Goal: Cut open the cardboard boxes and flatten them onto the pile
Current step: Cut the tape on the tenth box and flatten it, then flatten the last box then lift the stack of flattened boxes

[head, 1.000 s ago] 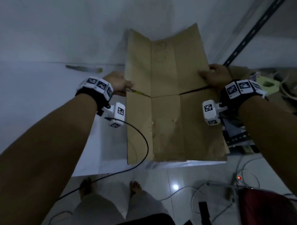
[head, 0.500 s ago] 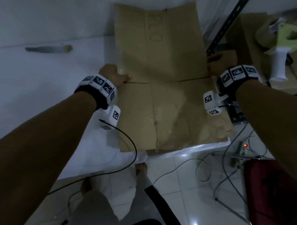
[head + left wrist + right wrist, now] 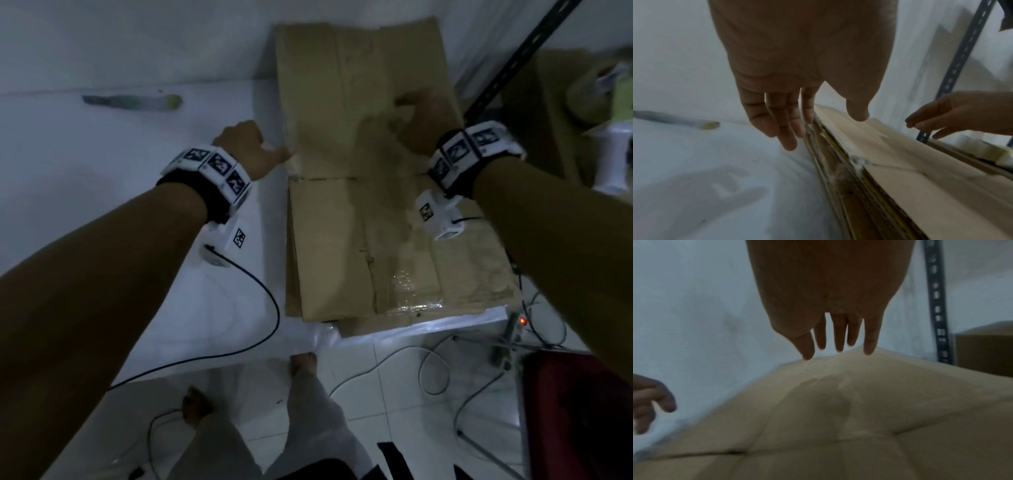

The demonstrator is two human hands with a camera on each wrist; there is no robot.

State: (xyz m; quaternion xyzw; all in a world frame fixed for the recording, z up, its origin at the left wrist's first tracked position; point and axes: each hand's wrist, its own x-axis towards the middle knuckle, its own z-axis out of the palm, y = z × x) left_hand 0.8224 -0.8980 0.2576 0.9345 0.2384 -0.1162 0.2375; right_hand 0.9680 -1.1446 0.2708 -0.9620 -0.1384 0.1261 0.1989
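- The flattened box (image 3: 363, 164) is lying on top of the pile (image 3: 849, 191) at the right end of the white table (image 3: 102, 171), with its far end running up the wall. So I'd say the step here is just settling it flat and square on the stack.
- Left hand (image 3: 250, 147) is at the left edge of the cardboard. The wrist view shows its fingers (image 3: 785, 123) straight and relaxed, hanging just beside the edge with the thumb over the top sheet, gripping nothing.
- Right hand (image 3: 424, 120) is over the right half of the sheet, fingers (image 3: 838, 335) stretched out and slightly spread, holding nothing. Can't tell if the tips are actually touching the cardboard or just hovering.
- To do it well: press with flat palms along the cross crease, since that's where a cut box likes to spring back up.
- Nudge the left edge in until it lines up with the layers under it; the side of the stack looks ragged from the left wrist view.
- The near end of the pile reaches the table edge, so push toward the wall, not toward yourself.
- The knife (image 3: 132, 102) is well off to the left on the table, out of the way. Leave it there until the next box.
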